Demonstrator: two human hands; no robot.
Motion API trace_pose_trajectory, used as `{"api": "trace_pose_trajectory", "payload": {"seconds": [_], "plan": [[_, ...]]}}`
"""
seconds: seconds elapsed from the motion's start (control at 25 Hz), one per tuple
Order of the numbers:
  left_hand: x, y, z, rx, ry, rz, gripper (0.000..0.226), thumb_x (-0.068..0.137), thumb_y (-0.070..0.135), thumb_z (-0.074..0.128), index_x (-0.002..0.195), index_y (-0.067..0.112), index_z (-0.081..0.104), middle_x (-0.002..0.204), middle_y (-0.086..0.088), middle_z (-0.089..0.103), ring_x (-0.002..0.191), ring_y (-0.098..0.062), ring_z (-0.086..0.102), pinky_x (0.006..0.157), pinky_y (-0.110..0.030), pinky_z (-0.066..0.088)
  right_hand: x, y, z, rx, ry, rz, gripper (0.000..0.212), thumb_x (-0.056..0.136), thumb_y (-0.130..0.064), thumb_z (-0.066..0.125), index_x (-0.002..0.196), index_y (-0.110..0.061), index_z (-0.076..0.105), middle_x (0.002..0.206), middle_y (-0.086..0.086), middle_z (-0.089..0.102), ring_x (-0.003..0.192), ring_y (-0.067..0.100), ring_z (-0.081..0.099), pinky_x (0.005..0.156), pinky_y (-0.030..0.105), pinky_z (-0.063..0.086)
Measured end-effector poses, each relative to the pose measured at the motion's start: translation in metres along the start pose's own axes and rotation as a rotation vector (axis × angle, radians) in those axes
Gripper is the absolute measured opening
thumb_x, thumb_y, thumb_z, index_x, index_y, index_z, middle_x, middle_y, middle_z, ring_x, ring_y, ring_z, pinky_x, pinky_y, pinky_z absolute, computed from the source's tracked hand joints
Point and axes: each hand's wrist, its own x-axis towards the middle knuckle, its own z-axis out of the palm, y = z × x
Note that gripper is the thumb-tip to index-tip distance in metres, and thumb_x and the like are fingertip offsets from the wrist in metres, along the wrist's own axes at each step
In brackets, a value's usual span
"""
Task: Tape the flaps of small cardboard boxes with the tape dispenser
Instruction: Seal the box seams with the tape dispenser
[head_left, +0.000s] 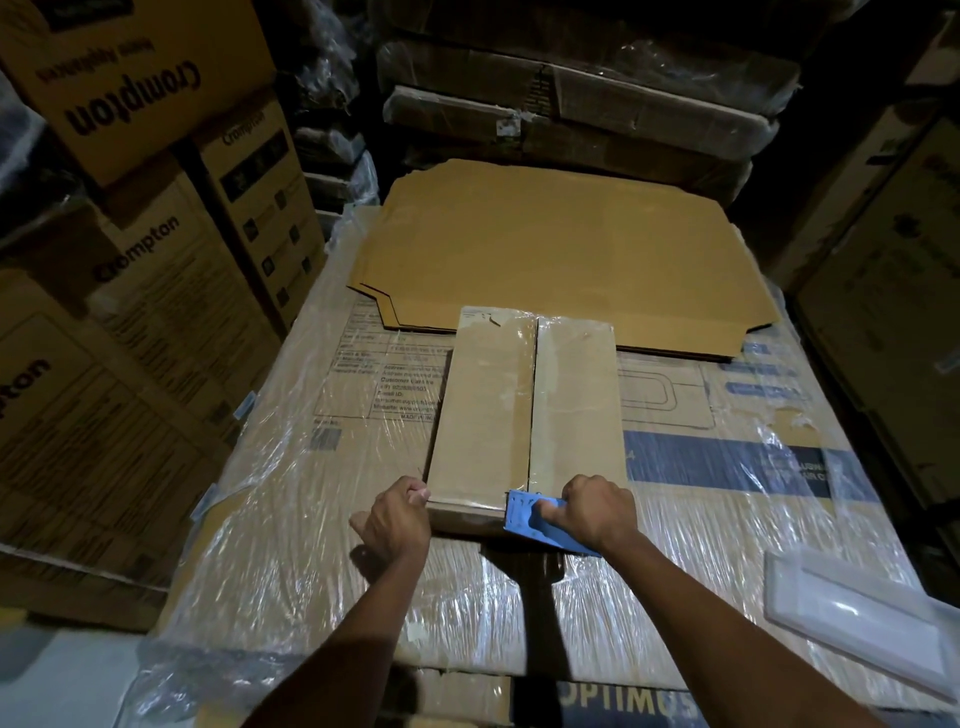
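Cardboard fills the view: a long, narrow small cardboard box (527, 410) lies flat on top of a large carton wrapped in clear plastic film (322, 519), its two top flaps closed and meeting along a centre seam that runs away from the person. Glossy strips of tape already show on the flaps.

At the near end of the box the right hand (597, 512) grips a blue tape dispenser (530, 522), fingers curled round its body, with the dispenser's front edge set against the near end of the seam. The left hand (397, 522) holds the box's near left corner, fingers curled over the edge and thumb spread out to the side on the film.

Beyond the far end of the box lies a stack of flattened, unfolded cardboard blanks (566, 254), the box's far end just overlapping their near edge. A white plastic tray (862, 618) rests at the right near corner of the wrapped carton. Stacked brown cartons printed "Crompton" (150, 244) rise on the left, and more film-wrapped bundles of cardboard (582, 109) are piled at the back in dim light.
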Motion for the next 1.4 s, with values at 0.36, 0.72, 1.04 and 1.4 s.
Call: {"api": "trace_pose_trajectory", "payload": {"seconds": [0.36, 0.72, 1.04, 1.4], "plan": [[0.011, -0.027, 0.023, -0.357, -0.094, -0.073, 0.032, 0.088, 0.017, 0.068, 0.074, 0.045, 0.062, 0.092, 0.006, 0.072, 0.088, -0.019, 0.065, 0.084, -0.035, 0.050, 0.006, -0.003, 0.002, -0.062, 0.000, -0.003, 0.054, 0.084, -0.066, 0.047, 0.091, -0.015, 0.064, 0.079, -0.001, 0.057, 0.072, 0.020, 0.053, 0.066, 0.028, 0.039], [-0.005, -0.032, 0.030, -0.194, -0.079, 0.273, 0.016, 0.095, 0.005, 0.053, 0.101, 0.014, 0.064, 0.105, -0.003, 0.062, 0.085, -0.014, 0.058, 0.067, -0.024, 0.042, 0.001, -0.007, 0.004, -0.103, 0.008, -0.017, 0.053, 0.084, -0.066, 0.045, 0.084, -0.016, 0.061, 0.080, 0.002, 0.062, 0.076, 0.023, 0.060, 0.068, 0.029, 0.040], [-0.009, -0.025, 0.039, -0.309, -0.227, -0.087, 0.034, 0.100, 0.016, 0.051, 0.131, 0.027, 0.060, 0.114, 0.002, 0.070, 0.101, -0.021, 0.065, 0.092, -0.032, 0.044, -0.009, -0.004, 0.002, -0.099, -0.091, -0.047, 0.067, 0.076, -0.081, 0.047, 0.092, -0.018, 0.062, 0.081, -0.001, 0.055, 0.073, 0.020, 0.053, 0.066, 0.029, 0.037], [0.002, -0.025, 0.037, -0.257, -0.206, 0.008, 0.036, 0.091, 0.004, 0.063, 0.126, 0.013, 0.064, 0.123, -0.011, 0.066, 0.103, -0.028, 0.065, 0.093, -0.048, 0.053, -0.015, 0.027, -0.004, -0.032, -0.074, -0.112, 0.066, 0.078, -0.078, 0.048, 0.105, -0.020, 0.067, 0.084, -0.003, 0.056, 0.076, 0.017, 0.053, 0.069, 0.028, 0.038]]}}
